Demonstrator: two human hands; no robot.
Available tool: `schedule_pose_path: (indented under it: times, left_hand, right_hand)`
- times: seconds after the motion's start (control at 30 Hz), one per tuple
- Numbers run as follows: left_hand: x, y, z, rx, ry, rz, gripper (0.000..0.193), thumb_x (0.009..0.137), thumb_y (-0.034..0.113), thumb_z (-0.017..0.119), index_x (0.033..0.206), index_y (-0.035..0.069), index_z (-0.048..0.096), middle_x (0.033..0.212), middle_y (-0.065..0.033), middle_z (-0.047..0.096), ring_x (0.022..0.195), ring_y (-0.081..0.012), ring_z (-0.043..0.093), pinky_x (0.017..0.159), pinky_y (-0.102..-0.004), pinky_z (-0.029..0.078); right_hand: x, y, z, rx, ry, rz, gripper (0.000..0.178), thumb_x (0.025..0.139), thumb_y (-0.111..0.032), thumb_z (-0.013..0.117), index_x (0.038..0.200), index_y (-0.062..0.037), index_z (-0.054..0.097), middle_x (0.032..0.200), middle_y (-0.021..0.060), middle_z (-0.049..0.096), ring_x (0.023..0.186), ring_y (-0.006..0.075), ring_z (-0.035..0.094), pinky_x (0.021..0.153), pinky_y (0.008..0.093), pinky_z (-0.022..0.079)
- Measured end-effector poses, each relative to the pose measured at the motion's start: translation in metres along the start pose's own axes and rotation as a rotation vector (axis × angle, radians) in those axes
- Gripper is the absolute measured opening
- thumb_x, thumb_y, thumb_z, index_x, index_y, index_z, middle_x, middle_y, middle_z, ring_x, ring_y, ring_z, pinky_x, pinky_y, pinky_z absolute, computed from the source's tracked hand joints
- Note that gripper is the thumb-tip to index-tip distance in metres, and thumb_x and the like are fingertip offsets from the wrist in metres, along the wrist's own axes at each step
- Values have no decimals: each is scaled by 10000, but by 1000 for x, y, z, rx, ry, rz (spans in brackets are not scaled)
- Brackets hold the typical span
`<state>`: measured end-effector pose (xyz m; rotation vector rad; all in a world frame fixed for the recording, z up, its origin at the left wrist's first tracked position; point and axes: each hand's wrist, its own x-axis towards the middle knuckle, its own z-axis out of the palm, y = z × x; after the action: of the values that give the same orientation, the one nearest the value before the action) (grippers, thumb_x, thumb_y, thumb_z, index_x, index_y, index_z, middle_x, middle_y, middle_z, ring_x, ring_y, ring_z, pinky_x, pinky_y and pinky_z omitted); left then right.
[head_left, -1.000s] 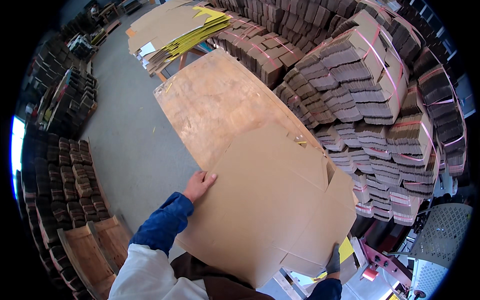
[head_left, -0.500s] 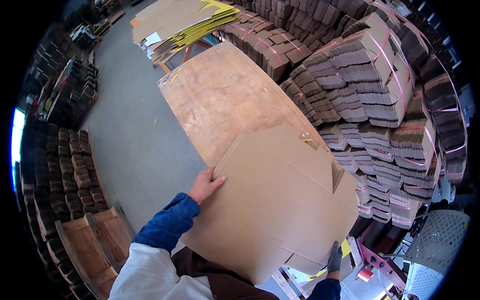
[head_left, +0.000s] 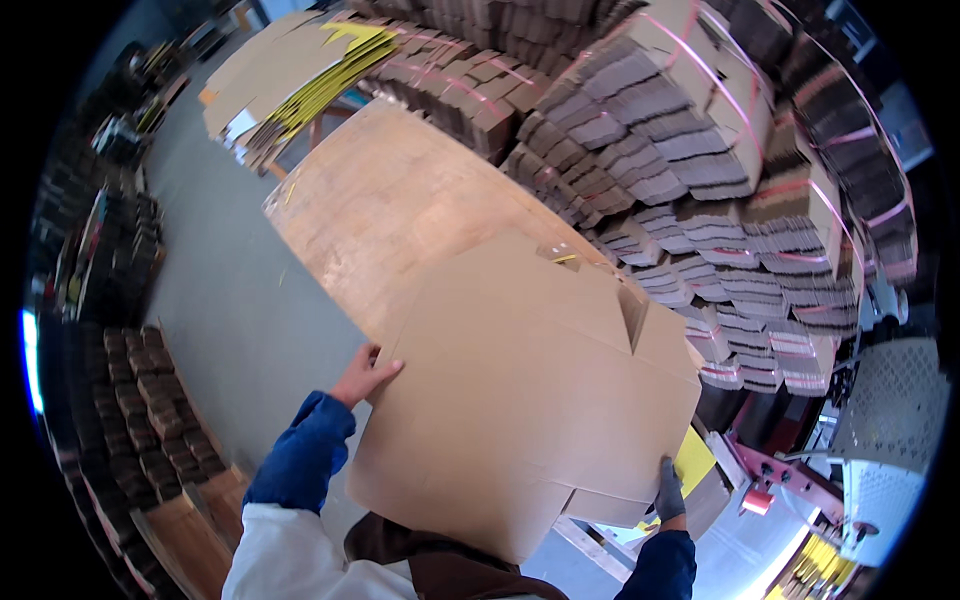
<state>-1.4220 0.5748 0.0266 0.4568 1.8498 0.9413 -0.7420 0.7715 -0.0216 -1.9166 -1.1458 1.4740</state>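
The bare left hand (head_left: 366,378) at nine o'clock and grey-gloved right hand (head_left: 670,492) at four clasp the broad brown cardboard sheet (head_left: 520,400), overlapping the tan wooden tabletop (head_left: 380,200) toward eleven. This seems two-handed steadying; shifting it would call for even support.

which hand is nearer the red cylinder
Right. The right hand holds the cardboard by its right edge, a little left of the red cylinder; the left hand holds the left edge, much farther left.

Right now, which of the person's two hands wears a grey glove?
The right hand, at the right edge of the cardboard sheet; the left hand, at its left edge, is bare.
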Motion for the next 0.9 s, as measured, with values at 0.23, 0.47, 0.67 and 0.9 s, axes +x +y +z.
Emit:
schedule_pose_path:
  times: [0.23, 0.47, 0.67, 0.9]
  left_hand:
    - [-19, -39, -21, -217, -93, -37, 796, 955, 416, 695, 1512, -16, 324, 1443, -192, 510, 1342, -262, 494, 1132, -393, 385]
    - [-1, -45, -21, -282, -157, 25, 707, 991, 360, 641, 1521, 11, 332, 1449, -160, 518, 1318, -249, 519, 1104, -380, 420]
    - [7, -64, -60, -215, -216, 44, 651, 1030, 322, 583, 1563, 64, 312, 1508, -117, 488, 1364, -243, 497, 1116, -390, 423]
    - [-4, -35, -88, -220, -358, 147, 722, 1008, 329, 598, 1612, 98, 275, 1544, -78, 470, 1404, -209, 458, 1116, -375, 412]
  right_hand:
    - [-82, -69, 60, 54, -95, 37, 519, 1020, -414, 612, 1381, -48, 544, 1268, 64, 630, 1181, 168, 588, 1011, 325, 477]
    - [-84, -24, 47, 321, -123, 75, 612, 980, -463, 641, 1405, -44, 503, 1256, 82, 631, 1160, 200, 610, 958, 365, 526]
    - [-131, 32, 66, 395, -177, 52, 553, 1012, -415, 560, 1410, -33, 521, 1267, 91, 649, 1144, 180, 624, 950, 346, 526]
    - [-172, 37, 55, 490, -240, -10, 550, 986, -282, 599, 1463, -29, 493, 1312, 85, 633, 1179, 179, 598, 1008, 309, 480]
